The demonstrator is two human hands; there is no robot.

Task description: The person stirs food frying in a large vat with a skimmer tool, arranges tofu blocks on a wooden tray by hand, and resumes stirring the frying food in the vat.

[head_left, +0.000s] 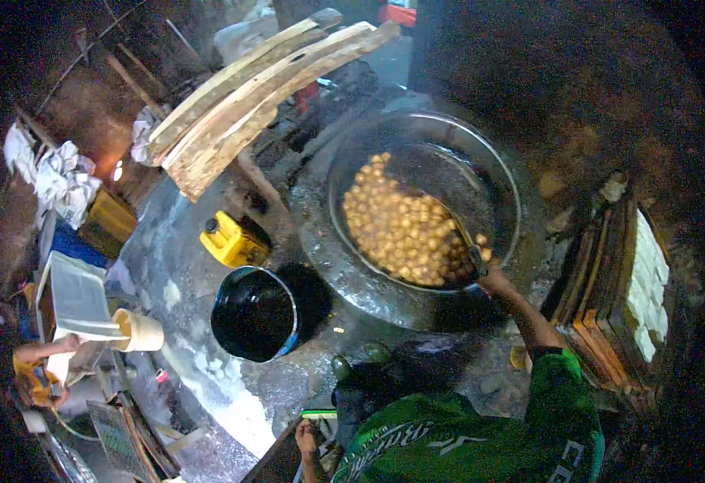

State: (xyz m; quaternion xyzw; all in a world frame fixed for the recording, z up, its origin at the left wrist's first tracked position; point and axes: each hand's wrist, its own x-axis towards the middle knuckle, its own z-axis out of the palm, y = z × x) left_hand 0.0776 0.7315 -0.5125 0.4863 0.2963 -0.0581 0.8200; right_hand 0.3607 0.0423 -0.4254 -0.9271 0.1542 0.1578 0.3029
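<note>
The left hand (pixel 307 440) rests low by a green thing; I cannot tell if it grips. The right hand (pixel 493 278) is closed on a ladle (pixel 458 233), stirring brown balls (pixel 401 225) in the wok (pixel 507 173). I think frying is underway, and next needs slow, careful scooping.

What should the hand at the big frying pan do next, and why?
Probably sweep the ladle through the golden balls. The right hand grips its handle at the wok's near rim, and the balls crowd toward the left side, leaving dark oil open on the right.
</note>
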